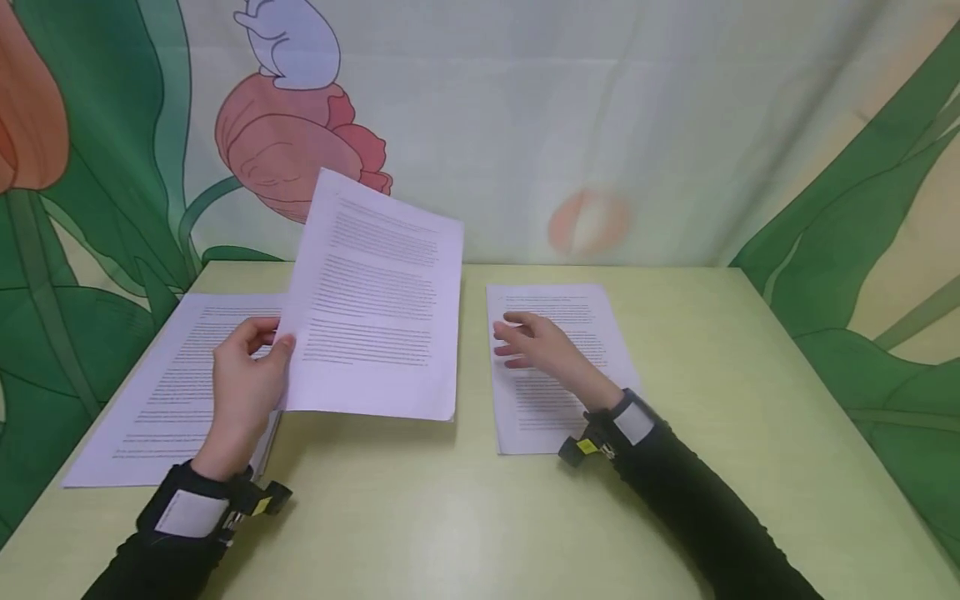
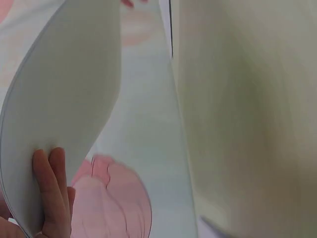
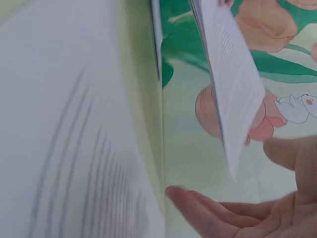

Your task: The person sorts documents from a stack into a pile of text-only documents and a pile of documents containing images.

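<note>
Between thumb and fingers, my left hand pinches the left edge of some printed paper, raised off the table and tilted. In the left wrist view the fingers lie along the blank back of this curved paper. My right hand hovers over a printed sheet lying at the table's centre right, its fingers spread and holding nothing. From the right wrist, the thumb stands apart from the fingers, and the held paper appears beyond, seen nearly edge-on.
A stack of printed paper lies on the left of the pale table, partly behind my left hand. At the table's back edge hangs a curtain with flowers and a white animal. Each wrist wears a black strap with a small camera.
</note>
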### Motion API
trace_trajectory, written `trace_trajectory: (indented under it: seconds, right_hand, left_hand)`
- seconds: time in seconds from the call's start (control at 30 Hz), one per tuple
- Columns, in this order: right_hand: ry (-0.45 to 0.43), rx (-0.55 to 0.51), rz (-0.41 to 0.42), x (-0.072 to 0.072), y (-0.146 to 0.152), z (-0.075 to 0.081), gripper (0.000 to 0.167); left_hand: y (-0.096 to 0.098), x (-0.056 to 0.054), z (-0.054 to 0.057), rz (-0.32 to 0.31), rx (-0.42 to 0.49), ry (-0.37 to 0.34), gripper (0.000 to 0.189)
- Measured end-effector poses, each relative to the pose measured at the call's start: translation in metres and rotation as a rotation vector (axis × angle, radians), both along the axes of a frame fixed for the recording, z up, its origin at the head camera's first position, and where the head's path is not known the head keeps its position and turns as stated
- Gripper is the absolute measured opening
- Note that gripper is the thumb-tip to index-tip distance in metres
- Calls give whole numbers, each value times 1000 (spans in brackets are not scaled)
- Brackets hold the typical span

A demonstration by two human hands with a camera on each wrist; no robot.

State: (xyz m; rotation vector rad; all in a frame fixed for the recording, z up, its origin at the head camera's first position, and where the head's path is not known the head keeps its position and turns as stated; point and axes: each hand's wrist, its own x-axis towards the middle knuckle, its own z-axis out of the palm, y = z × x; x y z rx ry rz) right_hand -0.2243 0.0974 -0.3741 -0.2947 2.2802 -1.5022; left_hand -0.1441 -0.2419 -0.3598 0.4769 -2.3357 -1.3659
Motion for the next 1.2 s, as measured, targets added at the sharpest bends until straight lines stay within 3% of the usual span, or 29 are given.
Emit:
trace_trajectory:
  seconds: [0.13,0.33,0.43,0.53,0.9,1.1,1.2]
  right_hand:
    - [-136,-149,-17,3,-17,3,60]
    - [-131,-86,-26,9,-24,2,42]
    - [-115,-47,-39,10,-24,1,37]
    - [-110,-7,-44,10,-25,0,35]
    - [-89,139,4,8,-28,-10,37]
    - [-75,228,15,8,-29,-16,36]
    - [-84,237,16,10,-28,-18,34]
  left_hand:
    - [18,4,-6,-24,56,32,27]
    - [39,6,-18,-81,146,24,24]
    - [42,6,-19,-101,137,4,25]
    - [38,6,-16,-134,78,-12,27]
    - [19,6,-2,-328,-283,-62,42]
    - [16,4,-5,-449,-387,-153,24]
    - [15,3,-6,-487,-405,-202,23]
